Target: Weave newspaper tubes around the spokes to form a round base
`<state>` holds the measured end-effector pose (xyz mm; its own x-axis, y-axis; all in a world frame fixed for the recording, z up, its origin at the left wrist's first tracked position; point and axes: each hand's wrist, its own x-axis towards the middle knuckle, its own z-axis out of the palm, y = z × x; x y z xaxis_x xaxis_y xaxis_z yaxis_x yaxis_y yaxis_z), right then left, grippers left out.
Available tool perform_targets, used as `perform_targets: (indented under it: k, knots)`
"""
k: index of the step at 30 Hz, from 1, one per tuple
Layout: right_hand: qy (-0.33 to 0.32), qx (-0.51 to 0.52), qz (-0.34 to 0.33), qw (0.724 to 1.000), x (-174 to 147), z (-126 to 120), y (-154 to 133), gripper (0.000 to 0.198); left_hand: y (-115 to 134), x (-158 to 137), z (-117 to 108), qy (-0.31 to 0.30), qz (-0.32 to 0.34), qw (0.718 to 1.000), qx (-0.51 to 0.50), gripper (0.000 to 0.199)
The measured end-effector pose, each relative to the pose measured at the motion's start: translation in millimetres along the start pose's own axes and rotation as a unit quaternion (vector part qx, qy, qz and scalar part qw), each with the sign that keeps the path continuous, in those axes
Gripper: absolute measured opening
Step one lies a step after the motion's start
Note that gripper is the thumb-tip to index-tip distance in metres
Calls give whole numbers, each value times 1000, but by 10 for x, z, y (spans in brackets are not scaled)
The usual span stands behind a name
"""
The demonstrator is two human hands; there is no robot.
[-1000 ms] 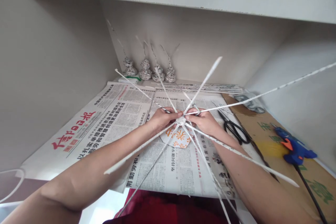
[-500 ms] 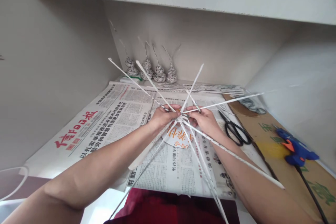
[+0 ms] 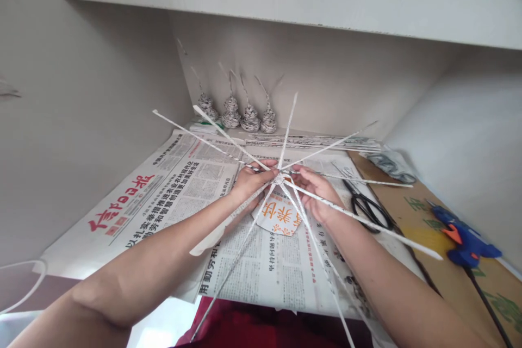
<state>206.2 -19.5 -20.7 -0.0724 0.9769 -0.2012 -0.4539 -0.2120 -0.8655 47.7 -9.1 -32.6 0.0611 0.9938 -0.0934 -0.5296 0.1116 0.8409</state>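
Several rolled newspaper strips fan out like spokes from a small woven paper centre (image 3: 279, 178). My left hand (image 3: 255, 182) pinches that centre from the left, thumb on top. At its right side, my right hand (image 3: 314, 187) has thumb and fingers closed near one thin paper strip (image 3: 346, 176) that runs out to the right. Whether the fingertips grip that strip is partly hidden by the spokes. Below the centre lies a round piece of printed card (image 3: 281, 216) with orange characters, on the newspaper (image 3: 175, 201).
Several gourd-shaped woven paper pieces (image 3: 250, 118) stand at the back wall. Rolled paper sticks (image 3: 314, 142) lie in front. Black scissors (image 3: 367, 206), a blue glue gun (image 3: 468, 239) on cardboard (image 3: 408, 217), and a clear plastic bag (image 3: 391, 166) are on the right.
The woven piece has turned a little, its spokes pointing in new directions. A strip at my right hand now stretches out to the right. My right hand has shifted slightly.
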Motion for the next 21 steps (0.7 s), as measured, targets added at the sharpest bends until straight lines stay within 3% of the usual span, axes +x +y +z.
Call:
perform_targets:
  k: [3,10,14,18,21]
  knots:
    - [-48,-40,8,998,-75,73,62,25,-31,-9,-2,-21,-1,1000,12,42]
    - [6,-70,-24,997,-48,59,109,29,-79,-14,-3,-59,-11,995,79,39]
    - [36,-106,-77,991,82,-132,-34,28,-25,-72,39,-144,-78,986,41,37]
    - [71,-144,-7,987,213,-367,-222,26,31,-200,107,-199,-174,964,33,35]
    - [54,-125,-48,989,283,-486,-301,18,79,-330,155,-277,-213,937,-6,45]
